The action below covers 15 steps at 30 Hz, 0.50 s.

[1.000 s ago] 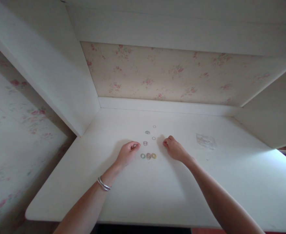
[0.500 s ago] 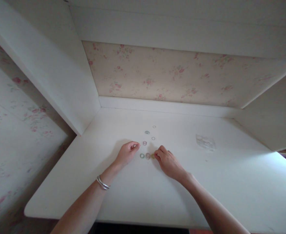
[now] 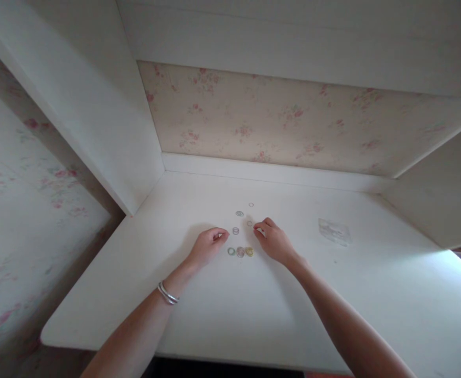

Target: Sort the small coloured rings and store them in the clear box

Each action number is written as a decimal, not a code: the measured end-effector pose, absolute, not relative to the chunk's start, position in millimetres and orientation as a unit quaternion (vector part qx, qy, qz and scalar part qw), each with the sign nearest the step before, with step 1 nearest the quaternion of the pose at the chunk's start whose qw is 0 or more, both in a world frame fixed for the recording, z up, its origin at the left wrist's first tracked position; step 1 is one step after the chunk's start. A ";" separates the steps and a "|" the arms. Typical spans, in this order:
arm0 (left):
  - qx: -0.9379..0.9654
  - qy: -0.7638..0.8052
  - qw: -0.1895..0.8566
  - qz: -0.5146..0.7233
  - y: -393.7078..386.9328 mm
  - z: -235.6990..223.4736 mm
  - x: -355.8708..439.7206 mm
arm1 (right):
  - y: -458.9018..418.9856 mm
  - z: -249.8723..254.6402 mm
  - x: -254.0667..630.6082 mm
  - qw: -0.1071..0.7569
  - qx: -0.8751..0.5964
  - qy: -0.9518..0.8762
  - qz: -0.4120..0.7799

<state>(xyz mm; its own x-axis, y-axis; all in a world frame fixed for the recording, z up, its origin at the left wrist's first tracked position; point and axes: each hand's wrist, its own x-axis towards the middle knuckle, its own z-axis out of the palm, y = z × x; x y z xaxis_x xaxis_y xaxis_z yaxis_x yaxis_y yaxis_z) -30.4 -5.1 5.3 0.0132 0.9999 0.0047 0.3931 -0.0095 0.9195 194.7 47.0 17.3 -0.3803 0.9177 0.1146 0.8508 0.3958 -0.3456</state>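
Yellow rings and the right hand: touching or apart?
Apart. The head view shows bare white desktop between the yellow rings and the right hand, which is farther back.

Smooth, matt-looking white desk (image 3: pixel 222 315); shiny, metallic-looking bangles (image 3: pixel 168 294); clear, plastic-looking packet (image 3: pixel 334 231) with glossy glints.

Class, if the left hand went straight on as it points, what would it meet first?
Probably the overlapping pair of thin rings, just ahead of the left hand; its height above the desk is hard to judge.
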 end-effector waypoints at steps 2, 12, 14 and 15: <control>0.589 0.581 0.398 0.396 -5.6 5.7 -30.3 | 58.1 15.5 190.0 0.129 -0.537 -0.826 0.112; 0.596 0.563 0.416 0.394 -4.8 4.6 -32.1 | 79.5 14.0 174.7 0.030 -0.536 -0.839 0.089; 0.599 0.567 0.413 0.386 -4.7 4.1 -32.2 | 78.9 13.1 173.9 0.019 -0.535 -0.841 0.077; 0.601 0.568 0.411 0.383 -4.8 4.0 -32.3 | 78.3 12.9 173.9 0.015 -0.533 -0.843 0.070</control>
